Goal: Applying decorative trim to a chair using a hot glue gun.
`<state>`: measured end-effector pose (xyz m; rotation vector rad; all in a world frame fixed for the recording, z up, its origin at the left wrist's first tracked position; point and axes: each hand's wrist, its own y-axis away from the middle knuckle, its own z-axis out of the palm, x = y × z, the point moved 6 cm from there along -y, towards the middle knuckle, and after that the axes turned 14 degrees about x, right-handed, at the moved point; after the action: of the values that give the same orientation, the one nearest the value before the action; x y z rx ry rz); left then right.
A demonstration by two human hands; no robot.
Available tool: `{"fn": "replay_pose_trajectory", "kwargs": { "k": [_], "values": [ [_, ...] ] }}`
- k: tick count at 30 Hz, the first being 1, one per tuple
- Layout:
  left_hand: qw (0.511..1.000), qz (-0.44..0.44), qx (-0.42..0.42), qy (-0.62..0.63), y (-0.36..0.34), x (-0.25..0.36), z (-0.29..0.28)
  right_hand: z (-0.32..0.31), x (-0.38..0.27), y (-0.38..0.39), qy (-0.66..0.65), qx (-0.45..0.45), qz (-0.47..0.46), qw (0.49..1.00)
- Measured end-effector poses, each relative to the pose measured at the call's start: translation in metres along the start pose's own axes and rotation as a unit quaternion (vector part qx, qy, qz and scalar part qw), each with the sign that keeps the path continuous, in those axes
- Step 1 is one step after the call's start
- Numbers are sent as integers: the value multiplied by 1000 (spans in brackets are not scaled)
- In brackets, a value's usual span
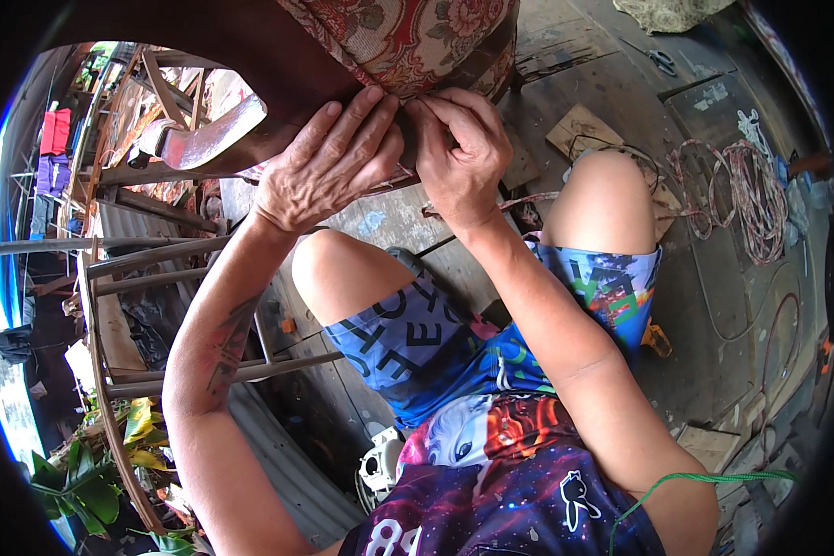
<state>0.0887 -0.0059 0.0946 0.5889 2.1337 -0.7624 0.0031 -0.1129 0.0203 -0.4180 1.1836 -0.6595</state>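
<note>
In front of me stands a piece of furniture with red and cream floral fabric (417,42) beside a smooth dark brown surface (250,56). My left hand (329,162) lies with its fingers stretched out, close together, their tips at the seam where the fabric meets the brown part. Right beside it, my right hand (463,153) pinches at the lower edge of the fabric, thumb against forefinger. Anything small between those fingertips is hidden. Both forearms reach up over my bent knees.
Scissors (661,60) lie on the plank floor at the far right. A coiled patterned rope (755,208) and a wooden board (584,130) are to the right. A wooden railing (162,255) borders the left, with plants beyond. A green cord (723,477) crosses near my right arm.
</note>
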Motion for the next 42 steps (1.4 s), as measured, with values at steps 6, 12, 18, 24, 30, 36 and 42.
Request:
{"fn": "replay_pose_trajectory", "kwargs": {
  "k": [6,12,18,24,30,36,42],
  "values": [
    [994,-62,72,46,-11,-2,-5,3,1,1,5,5,19,1000],
    [978,-161,131,-28,-25,7,-1,1,6,2,6,10,40,999],
    [938,-266,184,-122,-25,12,0,-3,0,-1,15,30,-9,999],
    [924,-308,189,-127,-25,17,1,-4,-7,-5,28,26,-16,999],
    [886,-395,209,-127,-25,22,-5,0,-5,1,22,13,10,1000],
    [728,-587,336,-110,-4,45,-16,0,-7,2,46,-5,16,999],
    [588,-740,327,3,7,73,-14,-8,7,6,60,6,82,995]
  ]
}}
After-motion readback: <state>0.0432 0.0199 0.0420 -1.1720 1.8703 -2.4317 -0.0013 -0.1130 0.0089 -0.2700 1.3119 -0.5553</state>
